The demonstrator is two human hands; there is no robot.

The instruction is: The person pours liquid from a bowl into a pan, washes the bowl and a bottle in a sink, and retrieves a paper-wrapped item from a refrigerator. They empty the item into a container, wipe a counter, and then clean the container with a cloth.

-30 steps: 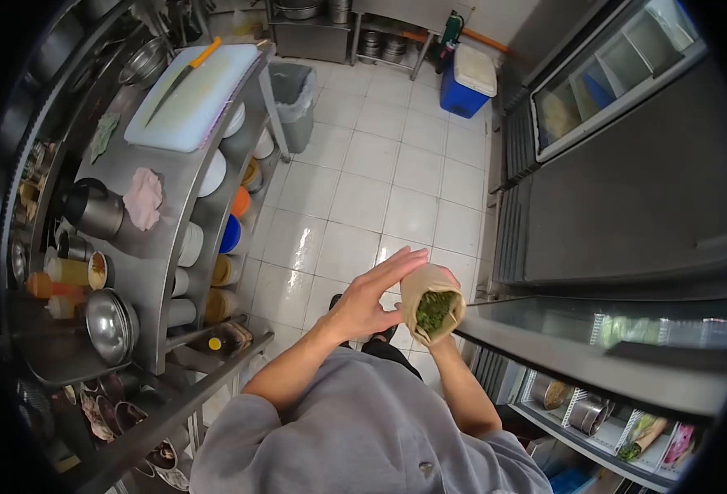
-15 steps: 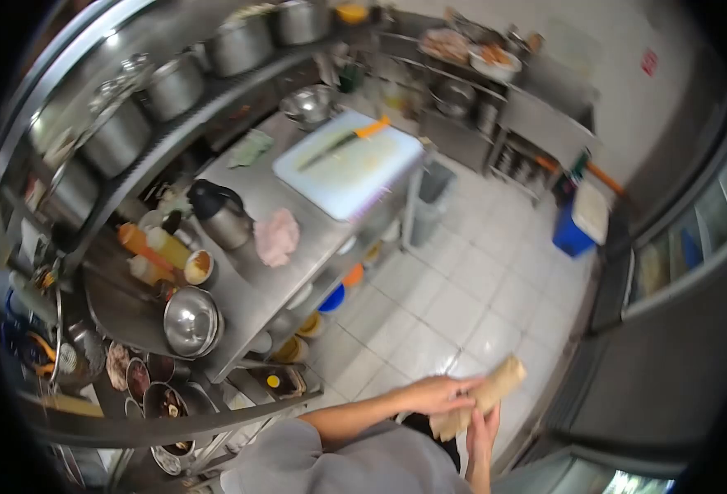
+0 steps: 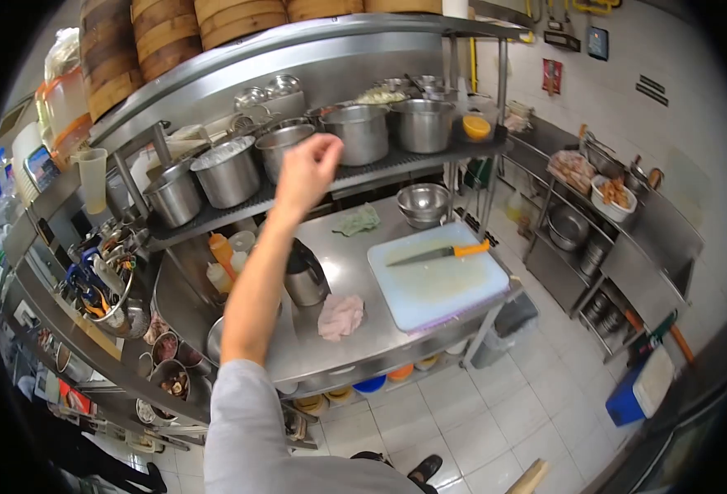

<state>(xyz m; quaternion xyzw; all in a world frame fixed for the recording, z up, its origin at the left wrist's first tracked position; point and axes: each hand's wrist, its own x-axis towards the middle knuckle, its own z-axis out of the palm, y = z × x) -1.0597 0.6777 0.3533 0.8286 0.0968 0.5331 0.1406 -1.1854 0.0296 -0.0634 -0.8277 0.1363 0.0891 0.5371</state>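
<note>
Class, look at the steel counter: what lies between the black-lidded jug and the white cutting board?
In the head view, a crumpled pink cloth lies on the counter between the jug and the cutting board, near the front edge.

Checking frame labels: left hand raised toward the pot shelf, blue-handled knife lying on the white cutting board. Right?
No. The knife has an orange handle, not blue, as the head view shows. The left hand is raised toward the pot shelf, and the knife lies on the white cutting board.
</note>
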